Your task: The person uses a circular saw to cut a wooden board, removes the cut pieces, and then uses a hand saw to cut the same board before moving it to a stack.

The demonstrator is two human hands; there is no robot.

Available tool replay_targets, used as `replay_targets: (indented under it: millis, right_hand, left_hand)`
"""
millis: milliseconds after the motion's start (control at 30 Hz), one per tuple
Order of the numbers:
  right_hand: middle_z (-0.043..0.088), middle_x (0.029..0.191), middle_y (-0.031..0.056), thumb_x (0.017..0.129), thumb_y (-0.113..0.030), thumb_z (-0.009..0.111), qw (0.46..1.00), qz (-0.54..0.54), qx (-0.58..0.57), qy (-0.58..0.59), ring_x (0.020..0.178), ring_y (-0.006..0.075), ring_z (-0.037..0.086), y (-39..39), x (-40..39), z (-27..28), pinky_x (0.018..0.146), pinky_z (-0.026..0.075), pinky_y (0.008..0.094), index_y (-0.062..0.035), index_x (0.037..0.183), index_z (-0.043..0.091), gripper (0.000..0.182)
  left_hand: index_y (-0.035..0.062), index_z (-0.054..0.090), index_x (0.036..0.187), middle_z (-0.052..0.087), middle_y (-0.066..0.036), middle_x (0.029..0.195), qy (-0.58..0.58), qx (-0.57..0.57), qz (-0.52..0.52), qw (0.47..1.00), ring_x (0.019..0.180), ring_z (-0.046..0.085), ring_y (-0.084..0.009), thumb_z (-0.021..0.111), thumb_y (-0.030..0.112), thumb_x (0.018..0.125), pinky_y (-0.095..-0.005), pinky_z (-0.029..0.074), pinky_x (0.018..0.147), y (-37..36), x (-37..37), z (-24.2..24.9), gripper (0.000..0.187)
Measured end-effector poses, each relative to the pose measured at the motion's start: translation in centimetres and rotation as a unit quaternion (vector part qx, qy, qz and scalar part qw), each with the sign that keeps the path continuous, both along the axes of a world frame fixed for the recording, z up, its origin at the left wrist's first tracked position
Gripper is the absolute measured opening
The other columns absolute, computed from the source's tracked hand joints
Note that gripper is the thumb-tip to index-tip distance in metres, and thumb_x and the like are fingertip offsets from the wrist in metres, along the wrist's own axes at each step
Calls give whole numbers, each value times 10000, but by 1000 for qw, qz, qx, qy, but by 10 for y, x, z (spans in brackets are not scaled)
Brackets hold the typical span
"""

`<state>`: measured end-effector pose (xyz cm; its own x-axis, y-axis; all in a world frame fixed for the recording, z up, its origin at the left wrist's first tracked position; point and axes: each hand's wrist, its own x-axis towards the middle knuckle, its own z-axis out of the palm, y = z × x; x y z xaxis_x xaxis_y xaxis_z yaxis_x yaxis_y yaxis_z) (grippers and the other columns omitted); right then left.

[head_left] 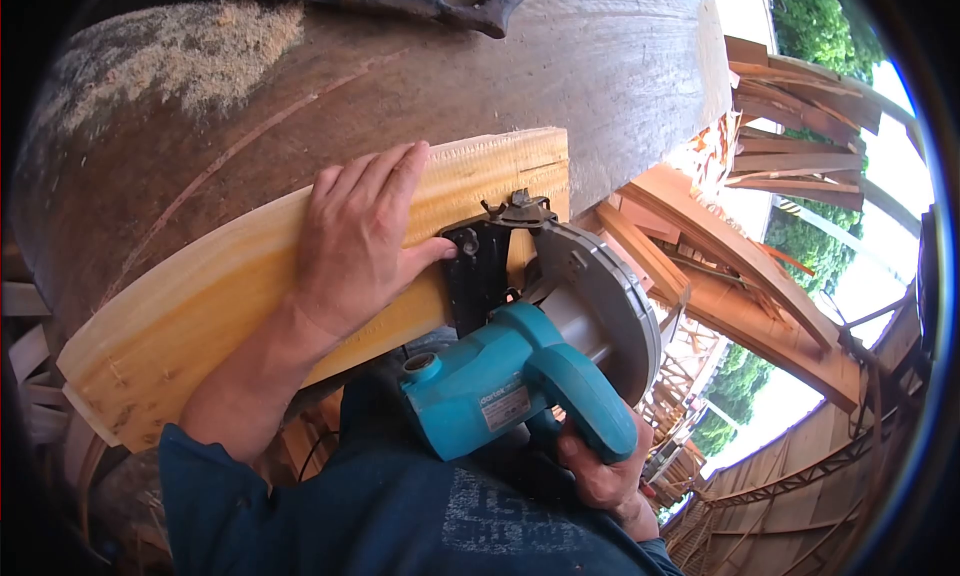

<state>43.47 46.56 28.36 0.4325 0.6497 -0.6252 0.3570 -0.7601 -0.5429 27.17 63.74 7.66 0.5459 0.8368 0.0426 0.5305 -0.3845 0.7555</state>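
Note:
A teal circular saw [480, 386] rests with its black base plate [478, 271] on a pale yellow wooden board [240, 266], near the board's right end. My right hand [605, 466] is wrapped round the saw's rear handle. The grey blade guard [610, 306] reaches past the board's end; the blade itself is mostly hidden. My left hand [360, 226] lies over the board, fingers together across its far edge and thumb stretched out to the base plate. The board lies on a large dark wooden surface [420, 96], its near edge close to my body.
Sawdust [200, 61] is heaped at the far left of the dark surface. A handsaw [440, 1] with a dark handle lies at the far edge. Stacked planks [800, 126] and large timber beams [740, 296] stand to the right. A cable [315, 446] hangs near my body.

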Motion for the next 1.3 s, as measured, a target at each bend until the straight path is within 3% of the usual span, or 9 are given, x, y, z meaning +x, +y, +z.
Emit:
replay_targets:
  millis: [200, 600, 1200, 1300]
  right_hand:
    - [630, 720, 68, 782, -100, 776, 1000, 2, 5, 5, 613, 152, 576, 7, 0, 0, 579, 453, 286, 0, 924, 630, 227]
    - [648, 738, 83, 771, -92, 775, 1000, 14, -4, 9, 619, 167, 590, 25, 3, 0, 587, 464, 292, 10, 962, 644, 253]
    - [665, 766, 91, 753, -115, 780, 999, 15, -11, 26, 635, 184, 611, 39, 6, 0, 610, 491, 303, 15, 993, 650, 302]
    - [659, 759, 87, 754, -117, 779, 1000, 11, -4, 18, 630, 186, 609, 41, 5, -1, 605, 486, 300, 15, 990, 648, 301]
  left_hand:
    - [19, 558, 1348, 638, -130, 1292, -24, -20, 11, 999, 1192, 601, -276, 890, 303, 647, -410, 425, 958, 4, 0, -2, 826]
    - [41, 643, 1256, 682, -128, 1230, -44, -65, 35, 996, 1145, 640, -289, 853, 276, 710, -410, 450, 967, 12, -2, -2, 631]
    - [41, 692, 1137, 708, -106, 1103, -64, -69, 61, 994, 946, 696, -298, 750, 267, 851, -398, 538, 852, 18, -2, 0, 369]
    - [35, 720, 1115, 722, -130, 1102, -57, -82, 73, 992, 977, 697, -323, 770, 235, 830, -406, 541, 888, 20, -1, 5, 351]
